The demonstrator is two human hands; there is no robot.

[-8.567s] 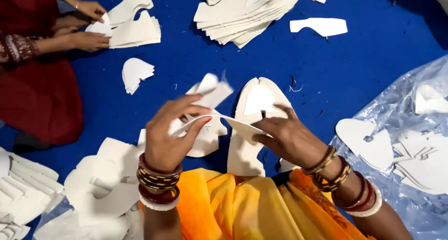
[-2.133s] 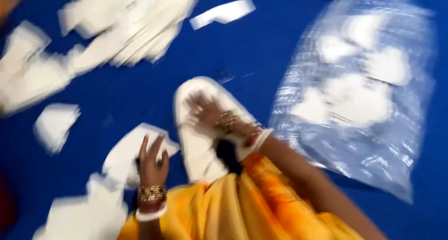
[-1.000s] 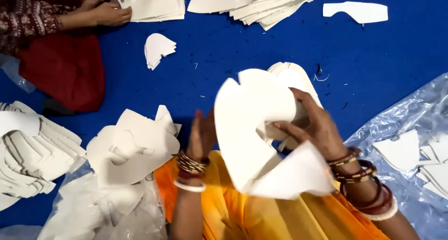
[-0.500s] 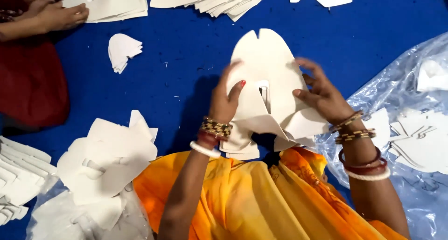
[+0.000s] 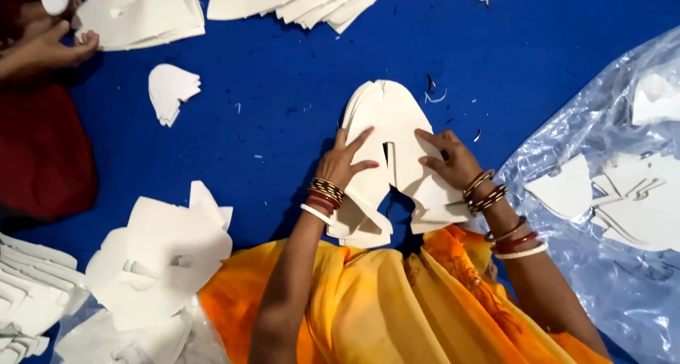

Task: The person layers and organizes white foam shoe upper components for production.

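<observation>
Blue floor cloth (image 5: 283,137) | your left hand (image 5: 347,164) and right hand (image 5: 446,162) press, fingers spread, on white cutout stack (image 5: 386,112) | stack's 6 o'clock end hidden behind orange garment (image 5: 382,300)

L hand (image 5: 348,162) | R hand (image 5: 448,158) | flat on white cutout stack (image 5: 388,112)

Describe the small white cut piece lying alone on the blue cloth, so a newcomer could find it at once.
Start at the blue cloth covering the floor, then look up and left of the left hand. There lies the small white piece, below the stack of white sheets another person touches. Unlike its neighbours, it lies apart from every stack, fan-shaped with a scalloped edge.
</observation>
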